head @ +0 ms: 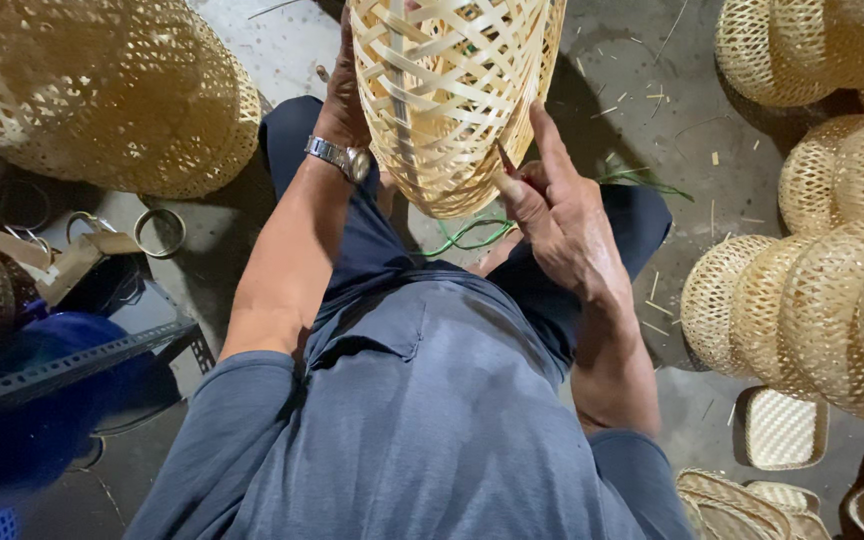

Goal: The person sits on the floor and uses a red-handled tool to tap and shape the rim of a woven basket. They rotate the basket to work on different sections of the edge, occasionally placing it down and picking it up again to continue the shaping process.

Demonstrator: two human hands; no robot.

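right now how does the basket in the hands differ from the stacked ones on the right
The held basket is off the floor, gripped by the left hand and touched by the right hand; the stacked baskets lie on their sides in a nested row, untouched. The held basket shows a loose open weave with wide strips and gaps; the stacked baskets look finer and denser. Both are pale woven bamboo, rounded.

Woven bamboo basket gripped by left hand, watch on wrist; right hand pressed against basket's lower edge; finished baskets stacked at right.
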